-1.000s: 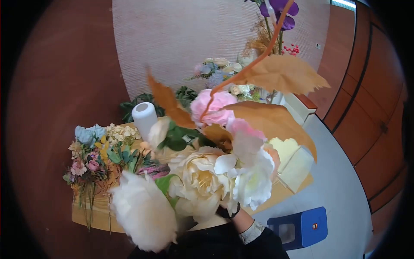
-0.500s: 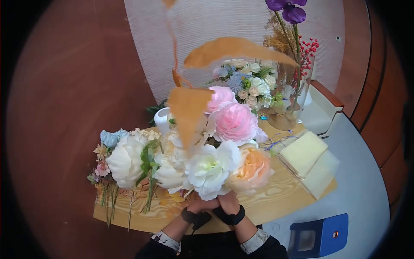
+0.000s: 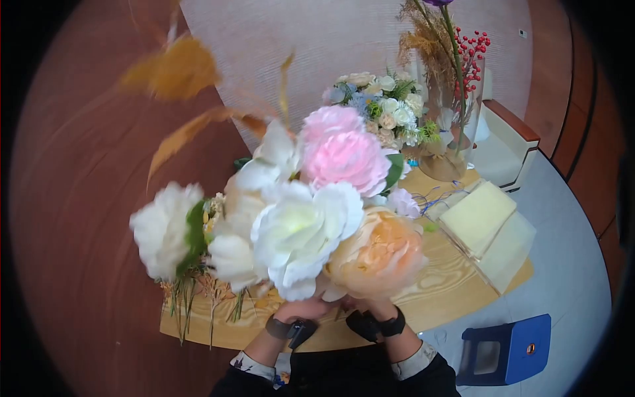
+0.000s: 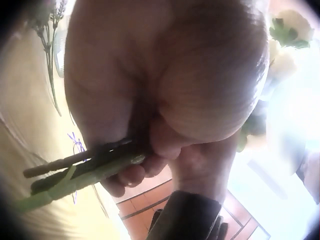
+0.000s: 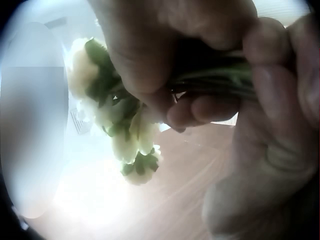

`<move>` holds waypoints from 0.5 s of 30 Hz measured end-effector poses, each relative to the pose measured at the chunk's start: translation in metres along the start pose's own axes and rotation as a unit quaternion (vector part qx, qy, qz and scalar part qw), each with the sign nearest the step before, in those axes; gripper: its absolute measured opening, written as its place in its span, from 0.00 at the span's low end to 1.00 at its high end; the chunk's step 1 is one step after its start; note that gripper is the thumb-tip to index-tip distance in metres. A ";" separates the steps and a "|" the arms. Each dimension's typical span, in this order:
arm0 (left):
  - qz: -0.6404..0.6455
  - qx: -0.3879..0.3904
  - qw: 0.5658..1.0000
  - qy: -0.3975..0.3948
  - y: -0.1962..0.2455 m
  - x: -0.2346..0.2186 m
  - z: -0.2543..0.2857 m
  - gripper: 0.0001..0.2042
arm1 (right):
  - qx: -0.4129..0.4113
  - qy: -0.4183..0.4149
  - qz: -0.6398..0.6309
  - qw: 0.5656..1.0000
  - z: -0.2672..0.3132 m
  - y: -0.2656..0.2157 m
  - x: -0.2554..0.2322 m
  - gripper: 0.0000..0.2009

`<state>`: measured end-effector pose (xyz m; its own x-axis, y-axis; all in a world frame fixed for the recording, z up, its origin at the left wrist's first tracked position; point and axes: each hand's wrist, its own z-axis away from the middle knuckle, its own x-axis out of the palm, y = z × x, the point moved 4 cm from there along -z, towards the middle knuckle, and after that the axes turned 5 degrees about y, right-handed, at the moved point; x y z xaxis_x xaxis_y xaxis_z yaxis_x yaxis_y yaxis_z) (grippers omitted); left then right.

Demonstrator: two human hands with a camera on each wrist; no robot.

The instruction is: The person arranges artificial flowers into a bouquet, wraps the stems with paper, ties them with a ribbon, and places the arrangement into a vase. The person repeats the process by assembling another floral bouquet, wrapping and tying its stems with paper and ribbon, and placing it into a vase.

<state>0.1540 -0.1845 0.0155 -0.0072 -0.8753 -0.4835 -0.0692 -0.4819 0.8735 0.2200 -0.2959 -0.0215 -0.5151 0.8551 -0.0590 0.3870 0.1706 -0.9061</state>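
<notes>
Both hands are low in the head view, under a large bouquet of artificial flowers. The left hand (image 3: 301, 309) grips the stems just below the white rose (image 3: 301, 228); its fingers curl round the green and brown stems (image 4: 75, 182) in the left wrist view. Close beside it, the right hand (image 3: 374, 308) also holds the stem bundle (image 5: 215, 80), fingers bent round it in the right wrist view. Pink peonies (image 3: 347, 162), a peach flower (image 3: 383, 255) and a white peony (image 3: 165, 231) spread above the hands, hiding most fingers. Orange leaves (image 3: 175, 69) stick out at upper left.
Loose stems (image 3: 211, 301) lie on the wooden table (image 3: 456, 291) at left. Pale yellow sheets (image 3: 479, 218) lie at right, with a glass vase (image 3: 446, 155) of berries and another bouquet (image 3: 390, 112) behind. A blue stool (image 3: 522, 347) stands at lower right.
The bouquet has turned, and its orange leaves have swung to the upper left. The hands, crossed close together half a second ago, now have their wrists farther apart. The head view has shifted.
</notes>
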 end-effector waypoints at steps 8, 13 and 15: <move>0.126 -0.001 0.980 -0.151 -0.001 -0.003 0.008 0.08 | 0.022 0.010 -0.021 0.999 0.012 0.027 -0.007 0.16; -0.006 -0.023 1.000 0.012 0.005 -0.007 0.011 0.14 | 0.021 0.008 -0.030 0.999 0.001 0.030 0.020 0.15; 0.045 -0.052 0.997 0.043 -0.053 -0.011 0.022 0.16 | 0.016 0.006 -0.032 0.999 0.021 0.042 0.015 0.15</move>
<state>0.1360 -0.1483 -0.0271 0.0780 -0.9128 -0.4009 0.0313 -0.3996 0.9161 0.2125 -0.2859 -0.0694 -0.5288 0.8487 0.0043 0.3284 0.2093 -0.9211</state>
